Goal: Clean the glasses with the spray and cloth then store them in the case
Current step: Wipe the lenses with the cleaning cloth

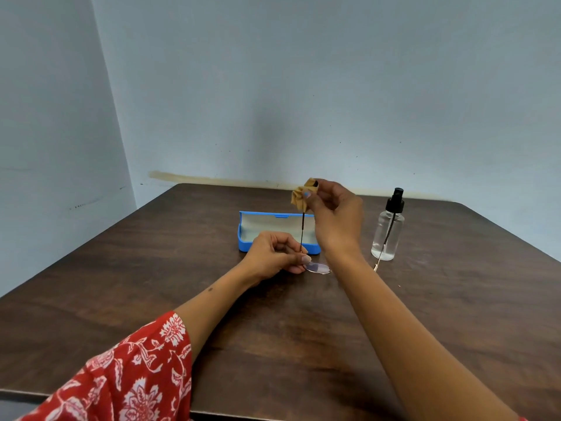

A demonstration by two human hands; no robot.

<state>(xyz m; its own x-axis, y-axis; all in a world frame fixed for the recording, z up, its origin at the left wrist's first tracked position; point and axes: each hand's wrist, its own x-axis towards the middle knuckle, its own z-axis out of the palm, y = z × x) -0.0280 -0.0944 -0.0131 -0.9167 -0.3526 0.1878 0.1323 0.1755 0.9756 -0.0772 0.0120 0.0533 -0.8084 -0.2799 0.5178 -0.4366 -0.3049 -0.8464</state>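
Between its curled fingers, the left hand [274,255] pinched the thin-rimmed glasses [317,267] at the hinge. Above it, the right hand [332,212] pinched a crumpled tan cloth [300,194] round the upright temple tip. Behind both lay the open blue plastic case [247,238]; right of them stood the clear black-capped spray bottle [387,232] on the dark wooden table [151,268] against pale blue walls.

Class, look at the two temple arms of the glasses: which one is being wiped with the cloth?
The dark temple arm standing upright before the blue case; the right hand pinches the tan cloth round its tip. The other arm points toward the clear spray bottle.
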